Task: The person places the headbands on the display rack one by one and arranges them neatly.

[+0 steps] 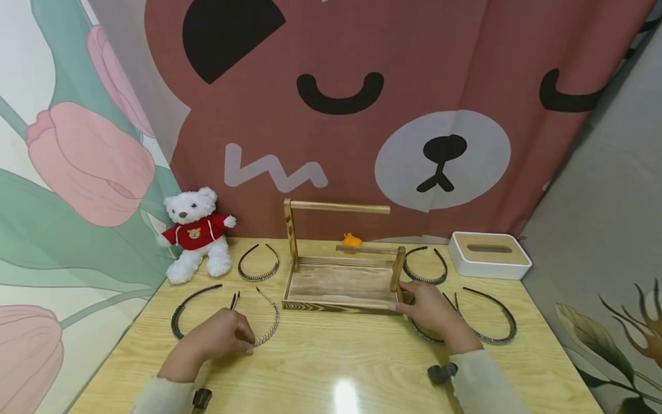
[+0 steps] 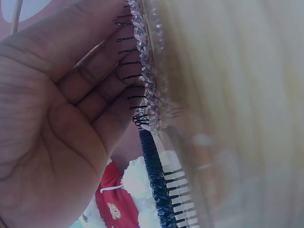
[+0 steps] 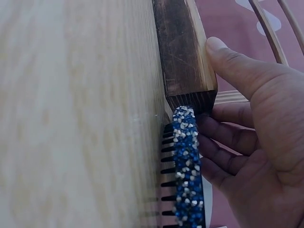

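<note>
My left hand (image 1: 219,333) pinches the front of a pink beaded headband (image 1: 272,328) lying on the table. In the left wrist view, black wire loops line the pink crystal headband (image 2: 146,61), and some fingers lie behind it. A dark headband (image 2: 154,178) sits just past it. My right hand (image 1: 431,307) grips the right end of a wooden rack (image 1: 338,282) with a raised bar. Its thumb is on the front edge of the rack (image 3: 183,47) and its fingers curl behind the end. A headband with blue and silver stones (image 3: 186,166) is beside those fingers.
Other headbands lie at the back left (image 1: 258,276), back right (image 1: 426,280) and far right (image 1: 501,339). A white teddy bear (image 1: 193,236) in red sits in the left corner. A tissue box (image 1: 488,267) and a small orange object (image 1: 351,239) stand near the back.
</note>
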A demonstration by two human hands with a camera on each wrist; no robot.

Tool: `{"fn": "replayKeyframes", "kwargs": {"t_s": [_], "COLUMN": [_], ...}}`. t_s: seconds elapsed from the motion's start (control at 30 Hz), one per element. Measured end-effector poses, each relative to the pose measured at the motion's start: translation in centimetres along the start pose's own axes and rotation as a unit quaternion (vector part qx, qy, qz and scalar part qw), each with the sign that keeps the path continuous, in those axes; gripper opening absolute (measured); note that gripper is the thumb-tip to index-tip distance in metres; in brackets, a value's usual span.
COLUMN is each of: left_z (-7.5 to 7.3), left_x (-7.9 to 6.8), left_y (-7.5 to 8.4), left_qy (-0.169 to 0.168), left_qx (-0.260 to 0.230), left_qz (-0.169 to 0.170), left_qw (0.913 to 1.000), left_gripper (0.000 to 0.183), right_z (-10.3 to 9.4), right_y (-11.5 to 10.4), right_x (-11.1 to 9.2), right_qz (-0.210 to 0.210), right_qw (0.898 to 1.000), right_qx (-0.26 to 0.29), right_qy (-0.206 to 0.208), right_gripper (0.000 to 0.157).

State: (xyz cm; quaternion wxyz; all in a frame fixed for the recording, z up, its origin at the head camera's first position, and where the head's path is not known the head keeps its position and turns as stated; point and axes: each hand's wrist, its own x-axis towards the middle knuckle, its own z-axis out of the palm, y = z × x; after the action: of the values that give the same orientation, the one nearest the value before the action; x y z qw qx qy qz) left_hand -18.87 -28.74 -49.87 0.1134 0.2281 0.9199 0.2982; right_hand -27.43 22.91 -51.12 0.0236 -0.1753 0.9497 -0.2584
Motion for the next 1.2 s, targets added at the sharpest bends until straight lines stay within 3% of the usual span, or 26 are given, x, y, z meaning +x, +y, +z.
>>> {"fn": "replayKeyframes", "kwargs": {"t_s": [0.27,0.53,0.73,0.9,0.97,1.07,1.2], "left_z": [0.0,-1.1,-2.6,-3.8,-4.0,-4.2,-4.4], "left_x": [-0.1,-0.4,-0.5,-0.5,-0.3,0.0,0.5], "left_y": [-0.3,-0.2,0.1,0.7,1.1,1.5,1.9], "left_qy": [0.004,0.041,0.076,0.119,0.136,0.171,0.196], "left_qx": [0.018,0.02,-0.007,-0.078,-0.129,-0.215,-0.369], "left_qz": [0.011,0.004,0.013,0.007,0.006,0.005,0.049], "left_qw": [0.9998,0.999,0.997,0.9898,0.9822,0.9614,0.9074], "left_gripper": [0.011,0.009,0.007,0.009,0.014,0.017,0.019], "right_z": [0.2,0.3,0.2,0.2,0.2,0.3,0.3], "right_y": [0.1,0.3,0.3,0.3,0.3,0.3,0.2], "right_x": [0.1,0.1,0.1,0.1,0.1,0.1,0.0], "right_qz": [-0.002,-0.004,-0.004,0.0,0.001,0.002,0.005], "right_qw": [1.0,1.0,1.0,1.0,1.0,1.0,1.0], "right_qx": [0.0,0.002,0.006,0.007,0.007,0.007,0.011], "right_qy": [0.002,0.004,0.007,0.005,0.005,0.005,0.003], "right_gripper": [0.08,0.082,0.081,0.081,0.081,0.082,0.082]}}
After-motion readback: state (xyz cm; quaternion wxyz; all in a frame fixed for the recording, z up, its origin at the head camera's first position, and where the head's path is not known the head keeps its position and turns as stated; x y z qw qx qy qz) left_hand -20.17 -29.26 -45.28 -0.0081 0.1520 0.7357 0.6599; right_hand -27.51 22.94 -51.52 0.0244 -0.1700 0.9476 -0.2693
